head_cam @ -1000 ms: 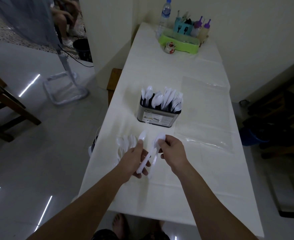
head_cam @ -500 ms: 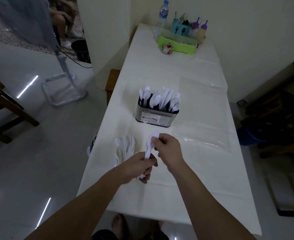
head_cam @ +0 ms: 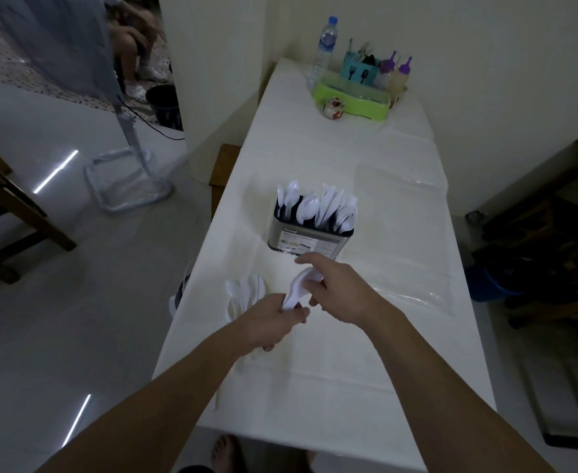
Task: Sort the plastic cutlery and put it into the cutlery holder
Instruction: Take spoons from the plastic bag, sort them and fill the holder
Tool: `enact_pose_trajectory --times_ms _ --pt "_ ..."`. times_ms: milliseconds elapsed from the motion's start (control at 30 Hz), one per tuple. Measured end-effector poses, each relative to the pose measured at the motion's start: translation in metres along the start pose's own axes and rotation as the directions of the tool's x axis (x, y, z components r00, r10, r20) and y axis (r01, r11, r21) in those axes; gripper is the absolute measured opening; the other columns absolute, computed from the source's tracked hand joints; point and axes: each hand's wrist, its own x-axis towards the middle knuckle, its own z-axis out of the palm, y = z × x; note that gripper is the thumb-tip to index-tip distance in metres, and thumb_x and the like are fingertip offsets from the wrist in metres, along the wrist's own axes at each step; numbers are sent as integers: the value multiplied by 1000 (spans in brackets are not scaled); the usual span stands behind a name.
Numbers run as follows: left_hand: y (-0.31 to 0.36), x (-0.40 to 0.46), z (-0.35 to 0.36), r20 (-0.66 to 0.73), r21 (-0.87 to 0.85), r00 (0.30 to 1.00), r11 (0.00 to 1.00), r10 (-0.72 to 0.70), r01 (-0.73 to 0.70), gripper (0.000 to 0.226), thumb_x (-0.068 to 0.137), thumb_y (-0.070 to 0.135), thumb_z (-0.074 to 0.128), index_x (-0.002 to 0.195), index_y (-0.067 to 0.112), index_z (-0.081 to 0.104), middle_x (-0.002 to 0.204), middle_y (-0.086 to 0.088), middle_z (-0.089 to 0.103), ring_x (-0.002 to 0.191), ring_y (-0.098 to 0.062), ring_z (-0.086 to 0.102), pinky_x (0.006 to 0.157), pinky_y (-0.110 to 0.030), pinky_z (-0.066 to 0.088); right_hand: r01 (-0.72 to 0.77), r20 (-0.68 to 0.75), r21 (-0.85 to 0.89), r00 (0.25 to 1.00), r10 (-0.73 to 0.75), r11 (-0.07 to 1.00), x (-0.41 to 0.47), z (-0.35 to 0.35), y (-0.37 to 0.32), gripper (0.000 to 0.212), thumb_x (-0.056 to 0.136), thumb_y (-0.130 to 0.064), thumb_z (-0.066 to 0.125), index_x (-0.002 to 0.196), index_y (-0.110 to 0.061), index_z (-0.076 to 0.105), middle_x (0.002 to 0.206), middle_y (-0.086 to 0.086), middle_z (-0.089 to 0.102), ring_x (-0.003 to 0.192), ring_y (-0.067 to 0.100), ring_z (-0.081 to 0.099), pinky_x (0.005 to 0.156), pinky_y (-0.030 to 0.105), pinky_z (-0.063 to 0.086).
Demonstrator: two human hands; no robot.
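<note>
**Cutlery sort well advanced, a small pile left to go**

Near the left edge of the white-covered table (head_cam: pixel 314 363), a loose pile of white plastic cutlery (head_cam: pixel 245 295) lies unsorted, just beside the left hand (head_cam: pixel 274 319). That hand is closed around the lower end of a small bundle of plastic pieces (head_cam: pixel 297 288), while the right hand (head_cam: pixel 335 288) grips the bundle's upper end; which kind of utensil it holds cannot be told. Beyond the hands, toward the middle of the table, the metal cutlery holder (head_cam: pixel 309 238) stands upright and already crowded with white spoons and other pieces. Judging by this, most of the work appears done: the held bundle and the remaining pile are left to place.
</note>
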Motion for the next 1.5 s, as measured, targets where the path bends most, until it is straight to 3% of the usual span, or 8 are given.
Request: enact_pose_trajectory --times_ms 167,367,467,600,733,967,1233,1500 --pt "19 24 -27 -128 109 991 994 42 -28 27 91 36 61 87 10 67 56 -1 48 46 -16 43 44 -23 34 70 8 29 997 -71 997 25 -25 -19 27 95 -4 53 116 -14 67 88 -2 69 67 11 70 60 23 56" --pt "52 49 -60 -194 123 964 980 179 -157 29 88 37 68 76 12 62 54 -2 54 45 -13 50 48 -27 43 205 -183 -106 958 -222 973 56 -50 -45 22 92 -4 58 101 -15 75 77 -2 71 63 1 65 63 14 47" --pt "63 62 -71 -316 169 912 961 262 -217 28 83 39 73 89 13 65 74 -3 66 62 -16 62 59 -33 53 257 -233 -236 921 -311 937 73 -70 -55 25 88 -4 57 94 -20 75 71 -8 69 61 0 62 57 11 42" --pt "57 72 -85 -428 217 851 949 305 -231 31 85 37 73 106 21 57 92 7 63 73 -8 60 59 -15 41 168 -330 -231 913 -240 958 95 -99 -61 26 91 -4 53 103 -15 73 79 -1 68 63 12 70 67 21 55" --pt "39 82 -86 -505 324 806 933 308 -153 49 92 34 63 136 16 50 125 1 58 105 -20 63 87 -29 51 135 -377 -349 886 -271 927 120 -112 -56 26 90 -4 51 103 -10 72 83 10 73 67 25 71 74 36 57" --pt "26 92 -73 -336 684 782 707 525 -181 52 96 16 52 147 14 41 150 -3 44 129 -22 50 108 -36 44 72 -264 -529 933 -244 846 155 -92 -38 24 90 -5 49 98 -8 71 83 18 72 75 35 67 74 40 55" --pt "27 94 -75 -273 755 805 636 527 -160 58 97 14 50 152 11 32 158 -5 33 139 -21 38 115 -37 36 3 -177 -591 975 -133 806 177 -53 -24 29 84 5 50 103 -6 69 90 18 70 84 36 64 74 39 55" --pt "29 90 -78 -253 762 838 633 484 -135 62 99 12 45 156 19 20 161 0 26 138 -21 39 114 -37 37 62 -52 -724 988 -145 687 186 -27 -17 20 89 -10 55 101 -17 70 91 10 69 88 29 59 68 31 44"
